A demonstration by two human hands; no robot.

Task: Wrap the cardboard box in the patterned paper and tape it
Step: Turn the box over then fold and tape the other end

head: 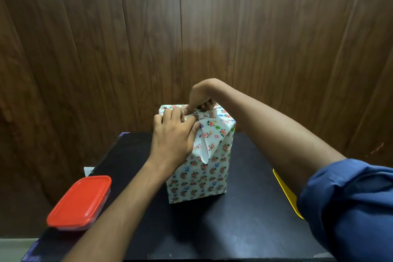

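The box (200,178) stands upright in the middle of the black table (244,229), covered in white paper with small flowers. Its top end is partly folded, and a loose triangular flap (205,151) with a white underside hangs down the front face. My left hand (173,136) lies on the top front edge, fingers pressing the folded paper down and the thumb against the flap. My right hand (201,97) reaches over from behind, its fingers curled and pinching the paper at the top back edge. No tape is in view.
A red-lidded plastic container (79,203) sits at the table's left front corner. A yellow flat object (287,193) lies at the right edge, partly hidden by my blue sleeve (348,208). A wood-panelled wall (191,27) rises right behind the table.
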